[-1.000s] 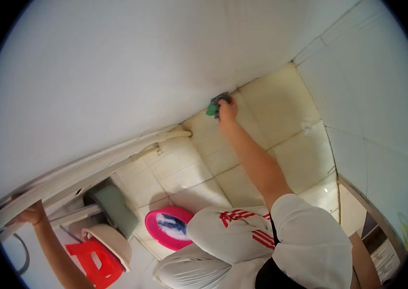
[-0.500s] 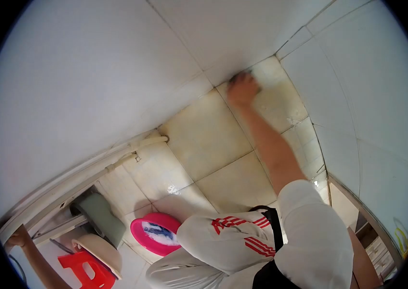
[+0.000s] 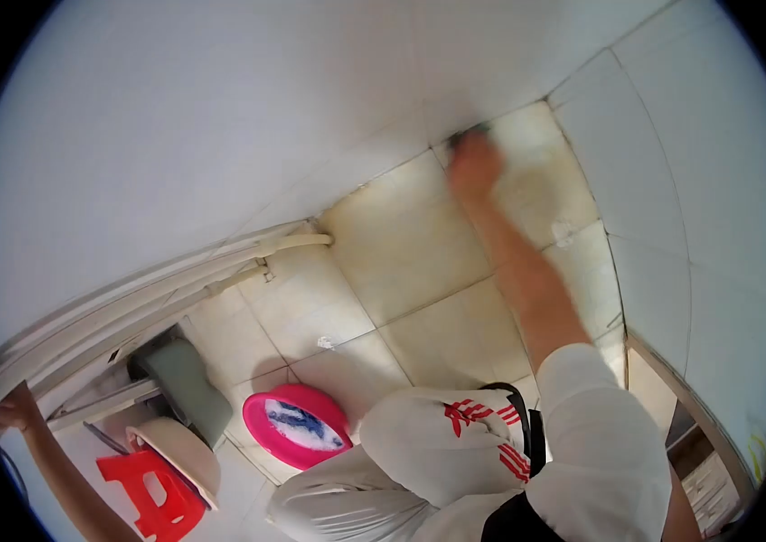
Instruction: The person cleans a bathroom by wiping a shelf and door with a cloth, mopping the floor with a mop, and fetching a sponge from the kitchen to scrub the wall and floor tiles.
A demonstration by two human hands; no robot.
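My right hand (image 3: pixel 476 165) is wrapped round a dark scouring pad (image 3: pixel 469 137), pressed where the floor tiles (image 3: pixel 410 239) meet the wall; motion blurs it, and most of the pad is hidden under the fingers. At the far lower left, my left hand (image 3: pixel 12 411) grips the end of a pale rail (image 3: pixel 130 303) that runs along the wall. Beside my knee a pink basin (image 3: pixel 267 440) stands on the floor, with suds and a blue item (image 3: pixel 301 423) in it.
A red plastic stool (image 3: pixel 179 510), a beige basin (image 3: pixel 186 452) and a grey-green container (image 3: pixel 193 384) are at the lower left. A cream pipe (image 3: pixel 297 242) runs near the wall. At the lower right is a door frame (image 3: pixel 695 402).
Compared with a second ago, my right hand has slid the pad rightward along the wall's foot, towards the corner. My left hand remains at the rail. The camera view has shifted slightly.
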